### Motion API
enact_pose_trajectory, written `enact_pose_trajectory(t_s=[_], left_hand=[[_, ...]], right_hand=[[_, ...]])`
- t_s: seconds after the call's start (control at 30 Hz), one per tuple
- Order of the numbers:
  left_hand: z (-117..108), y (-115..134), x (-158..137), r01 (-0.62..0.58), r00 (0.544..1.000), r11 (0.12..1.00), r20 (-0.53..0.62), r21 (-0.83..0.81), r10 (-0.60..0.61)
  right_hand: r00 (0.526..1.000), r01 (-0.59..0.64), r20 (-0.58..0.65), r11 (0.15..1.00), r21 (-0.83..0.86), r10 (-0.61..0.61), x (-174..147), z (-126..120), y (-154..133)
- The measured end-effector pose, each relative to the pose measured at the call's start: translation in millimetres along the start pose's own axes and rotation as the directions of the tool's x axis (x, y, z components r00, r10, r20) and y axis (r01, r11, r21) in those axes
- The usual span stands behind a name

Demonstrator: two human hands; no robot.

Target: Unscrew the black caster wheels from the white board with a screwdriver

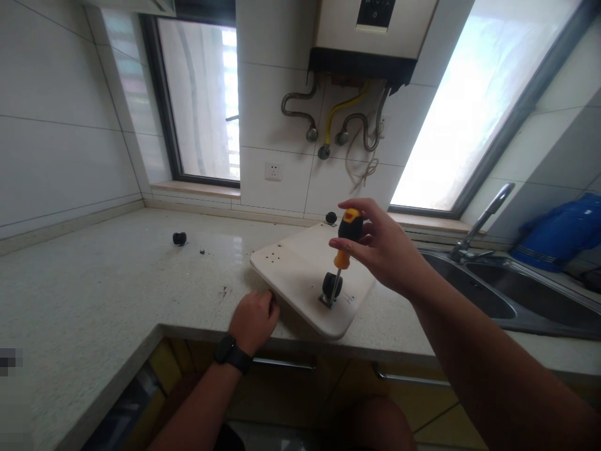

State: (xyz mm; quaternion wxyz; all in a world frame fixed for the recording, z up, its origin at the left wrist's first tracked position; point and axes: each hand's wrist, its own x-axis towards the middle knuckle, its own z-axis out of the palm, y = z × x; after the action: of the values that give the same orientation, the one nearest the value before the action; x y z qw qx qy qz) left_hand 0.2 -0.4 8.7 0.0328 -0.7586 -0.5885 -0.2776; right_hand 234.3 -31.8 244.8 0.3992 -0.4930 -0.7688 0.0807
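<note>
A white board [300, 275] with rounded corners lies on the counter. A black caster wheel [332, 285] on a metal plate sits near its front corner. My right hand [375, 241] holds a yellow and black screwdriver [345, 241] upright, gripped between thumb and fingers, its shaft reaching down to the caster's plate. Curled closed beside the board's left front edge is my left hand [253, 319], with a black watch [232, 354] on the wrist; whatever its fingers hold is hidden. Another caster [331, 218] stands at the board's far corner. Several screw holes show at its left corner.
On the counter [117, 275] to the left lie a loose caster [179, 238] and a small dark piece [201, 252]. A double sink [488, 288] with a faucet [483, 216] is at right. A water heater [370, 31] with pipes hangs above; drawer handles [286, 363] run below the counter's edge.
</note>
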Motion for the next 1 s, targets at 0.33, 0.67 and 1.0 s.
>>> enact_pose_trajectory(t_s=[0.33,0.67,1.0], left_hand=[[7,-6,-3,-0.043,0.983,0.986,-0.18,-0.158,0.014],[-60,36,10,-0.18,0.948,0.817,-0.319,-0.548,-0.006],[-82,94,52,-0.154,0.976,0.634,-0.017,-0.758,0.217]], right_hand=[[0.991,-0.043,0.136,0.923,0.382,-0.011,-6,-7,3],[0.999,0.022,0.036,0.989,0.146,-0.027,-5,-3,4],[0.995,0.008,0.082,0.862,0.507,-0.057,-3,-3,10]])
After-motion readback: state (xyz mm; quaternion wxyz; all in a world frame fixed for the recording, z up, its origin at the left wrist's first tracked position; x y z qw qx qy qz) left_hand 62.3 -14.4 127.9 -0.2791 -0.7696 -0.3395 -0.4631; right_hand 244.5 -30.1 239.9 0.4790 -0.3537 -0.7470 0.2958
